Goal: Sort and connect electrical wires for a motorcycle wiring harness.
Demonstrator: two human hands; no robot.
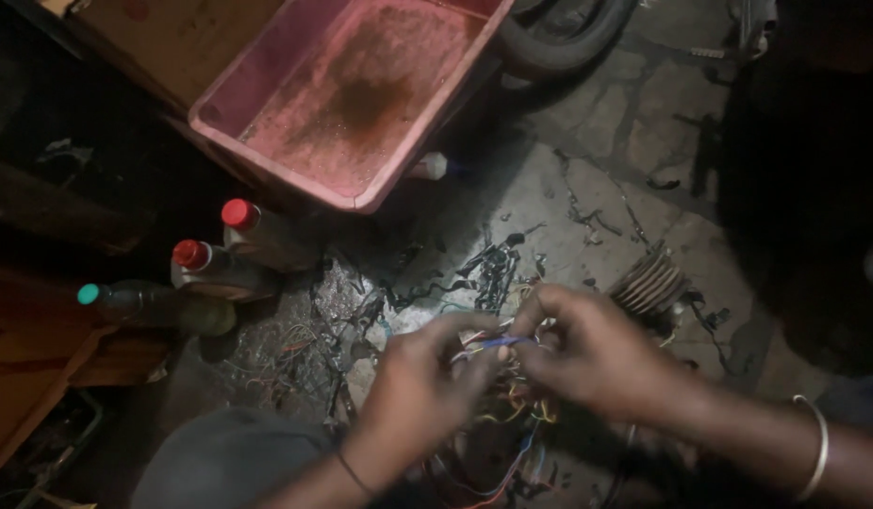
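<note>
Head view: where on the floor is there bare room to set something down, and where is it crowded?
Barest patch: stone floor between pink tub, tyre and finned metal part. Crowded: wire scraps ahead of the left hand and right hand, and the bottles at left.

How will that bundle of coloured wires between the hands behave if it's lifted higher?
Probably floppy: the wire bundle sags in loose loops below the left hand and right hand. Likely light, since fingertips alone pinch it. It may snag, as strands trail into the tangled scraps on the floor.
</note>
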